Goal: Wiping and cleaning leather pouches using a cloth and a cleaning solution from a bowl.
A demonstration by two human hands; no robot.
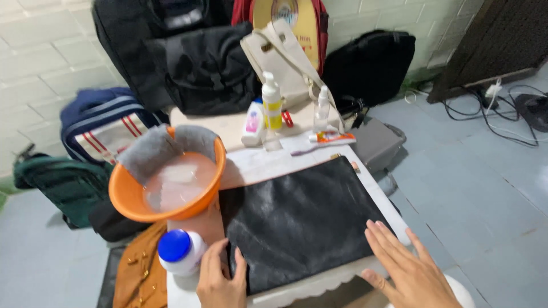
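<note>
Your left hand [220, 279] lies flat on the near left corner of the black leather pouch [299, 219], fingers loose and gripping nothing. Your right hand [402, 268] is spread open at the pouch's near right corner, fingertips [377, 231] on or just above its edge; you can't tell which. The two hands sit well apart, one at each end of the pouch's near side. The pouch lies flat on the counter [257, 162], taking up most of its near half.

Just left of your left hand stands a white bottle with a blue cap [180, 251]. Behind it is an orange basin [165, 182] holding cloudy water, with a grey cloth [162, 145] draped over its far rim. Farther back on the counter stand a pump bottle [272, 105], a small white bottle [252, 124] and a clear spray bottle [322, 108], with a toothpaste tube [331, 137] lying near them. Bags [205, 63] are piled against the tiled wall beyond.
</note>
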